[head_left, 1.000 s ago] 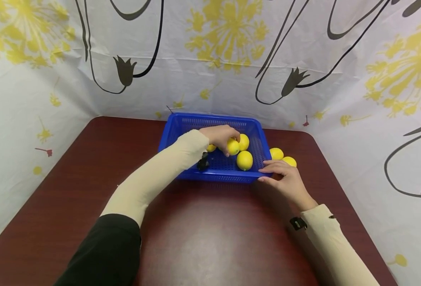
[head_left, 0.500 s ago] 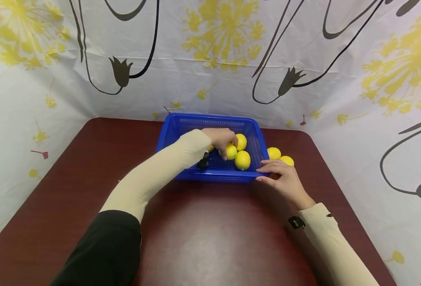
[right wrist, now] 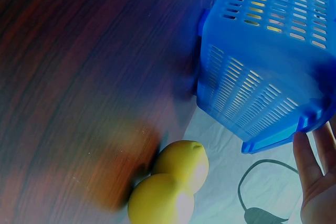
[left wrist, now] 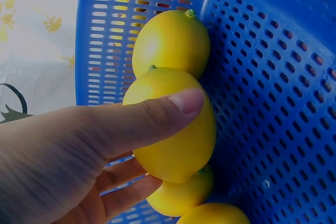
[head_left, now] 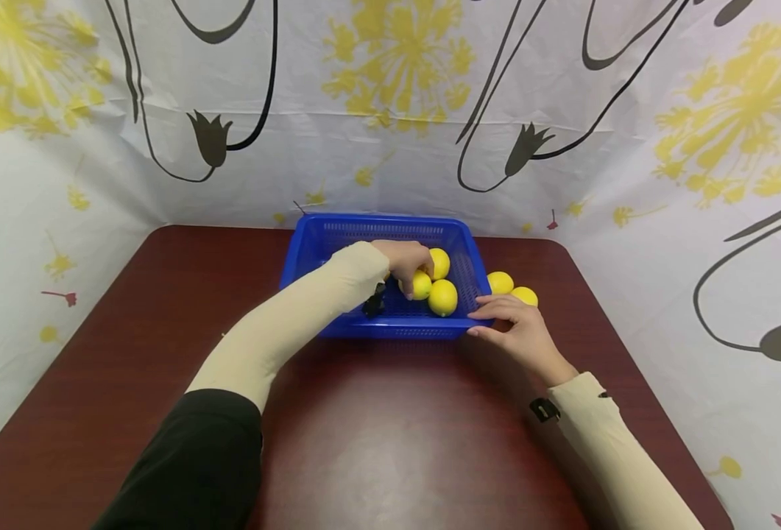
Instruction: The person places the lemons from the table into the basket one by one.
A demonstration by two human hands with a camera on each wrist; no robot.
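Observation:
My left hand (head_left: 403, 256) reaches into a blue plastic basket (head_left: 380, 218) and grips a yellow lemon (left wrist: 176, 156). In the left wrist view, the thumb lies across this lemon while other fingers curl behind it. More lemons lie around it in the basket, one lemon (left wrist: 170, 40) above it in that view and another (left wrist: 181, 198) below. At the basket's near right corner, my right hand (head_left: 519, 327) holds the rim between thumb and fingers. In the right wrist view, the right hand (right wrist: 320, 182) appears only partly, its fingertips at the basket's rim.
Two lemons (head_left: 500, 283) (right wrist: 161, 200) lie on the dark red wooden table (head_left: 377, 434), just right of the basket. A white cloth (head_left: 297, 169) with yellow and grey flower prints hangs behind the table and along its sides.
The left hand has moved the gripped lemon slightly lower and nearer within the basket. The right hand stays at the rim. The whole head view has shifted a little to the left.

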